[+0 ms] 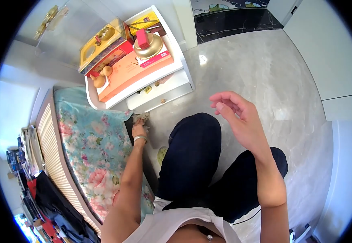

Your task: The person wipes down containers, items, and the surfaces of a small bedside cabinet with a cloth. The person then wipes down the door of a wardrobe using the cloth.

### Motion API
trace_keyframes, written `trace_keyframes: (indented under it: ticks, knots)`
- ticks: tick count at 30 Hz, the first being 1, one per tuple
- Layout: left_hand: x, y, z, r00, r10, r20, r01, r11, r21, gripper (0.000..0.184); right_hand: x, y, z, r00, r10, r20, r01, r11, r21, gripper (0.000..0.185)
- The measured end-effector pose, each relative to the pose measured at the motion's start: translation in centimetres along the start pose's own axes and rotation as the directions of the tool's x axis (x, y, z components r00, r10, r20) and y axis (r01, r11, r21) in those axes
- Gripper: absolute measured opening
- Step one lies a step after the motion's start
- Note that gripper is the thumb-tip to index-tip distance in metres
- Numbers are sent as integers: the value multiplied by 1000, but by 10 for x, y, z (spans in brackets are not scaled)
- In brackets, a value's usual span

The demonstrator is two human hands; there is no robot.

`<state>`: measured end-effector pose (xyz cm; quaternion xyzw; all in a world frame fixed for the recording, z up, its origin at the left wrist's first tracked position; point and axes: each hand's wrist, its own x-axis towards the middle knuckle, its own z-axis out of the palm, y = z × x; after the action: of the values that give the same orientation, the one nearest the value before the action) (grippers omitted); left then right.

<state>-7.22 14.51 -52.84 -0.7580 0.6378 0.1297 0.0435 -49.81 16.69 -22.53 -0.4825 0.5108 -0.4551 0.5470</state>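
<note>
My left hand (138,130), with a bracelet at the wrist, reaches low between the bed and the white nightstand (179,60). Its fingers are closed on a crumpled, light-coloured cloth (142,117); part of the cloth is hidden by the hand and the bed edge. Out in the air above the floor, my right hand (240,117) holds nothing, its fingers loosely bent and apart from the thumb. Beside my left arm lies a blue flowered bedspread (97,148).
On the nightstand are an orange box (123,75), a golden bowl (153,46) with a red block, gourds (99,81) and a yellow-red box (103,44). Its drawer (164,91) holds small items. Grey tile floor (261,65) reaches a doorway. My knees are bent in front.
</note>
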Motion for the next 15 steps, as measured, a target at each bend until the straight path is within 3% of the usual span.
trace_keyframes:
  ticks: [1, 3, 4, 6, 7, 10, 11, 12, 14, 15]
  knots:
    - [-7, -5, -6, 1000, -3, -3, 3, 1000, 3, 56, -1, -1, 0, 1000, -2, 3, 2, 1000, 4, 20]
    - [-21, -13, -22, 961, 119, -251, -166, 970, -177, 61, -2, -4, 1, 1000, -16, -23, 15, 1000, -17, 20]
    - [-28, -4, -40, 961, 117, -252, -164, 971, -172, 61, -1, -3, 1, 1000, -17, -21, 17, 1000, -12, 20]
    - [-55, 36, -91, 779, 329, -534, -427, 902, -68, 60, 0, 0, 2, 999, -47, -1, 47, 998, -44, 19]
    - [-58, 47, -103, 697, 371, -614, -425, 903, 63, 59, 0, -1, 3, 999, -45, 6, 45, 998, -44, 19]
    - [-37, 59, -111, 670, 351, -655, -330, 930, 161, 57, 0, -5, 6, 1000, 16, 24, -15, 999, -43, 19]
    - [-25, 60, -104, 684, 320, -656, -233, 947, 219, 52, -1, -3, 8, 1000, 8, 30, -7, 999, -34, 19]
    - [-15, 59, -90, 683, 320, -657, -233, 947, 220, 52, -2, -2, 9, 999, 1, 35, 0, 1000, -24, 19]
    - [-1, 59, -68, 771, 100, -629, -124, 992, 6, 49, -3, -5, 9, 1000, 5, 31, -4, 1000, -30, 19]
    - [1, 65, -64, 707, 116, -697, -116, 992, 48, 40, -4, -7, 8, 1000, 11, 25, -10, 999, -38, 19]
